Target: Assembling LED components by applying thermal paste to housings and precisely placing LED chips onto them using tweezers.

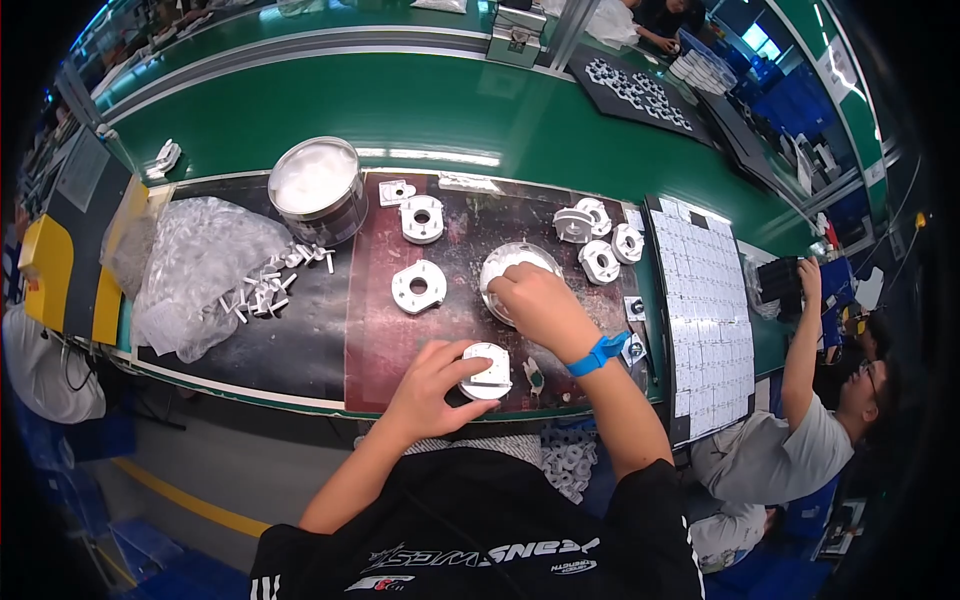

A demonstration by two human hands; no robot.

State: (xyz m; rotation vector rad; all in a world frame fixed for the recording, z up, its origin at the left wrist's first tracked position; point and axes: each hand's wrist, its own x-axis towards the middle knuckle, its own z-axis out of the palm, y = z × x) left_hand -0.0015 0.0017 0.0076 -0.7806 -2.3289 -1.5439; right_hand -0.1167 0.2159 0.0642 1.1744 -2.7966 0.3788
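Note:
My left hand (pixel 432 388) grips a round white plastic part (pixel 489 368) near the bench's front edge, thumb and fingers around its sides. Bent down at the wrist, my right hand (pixel 540 305) has its fingertips inside a round clear tub (pixel 527 247) with white contents. Those fingers are drawn together, and whatever is between them is hidden. A blue band (pixel 601 355) circles my right wrist. Left of the tub lie two white ring-shaped parts, a nearer one (pixel 419 287) and a farther one (pixel 422 219). Several similar white parts (pixel 600 261) are grouped to its right.
A large bucket of white material (pixel 315 178) stands at the back left. Beside it are a clear plastic bag (pixel 205 265) and loose white pegs (pixel 262 291). A board with white labelled cells (pixel 703 310) lies at the right, near a co-worker (pixel 790 440). A green belt (pixel 400 105) runs behind.

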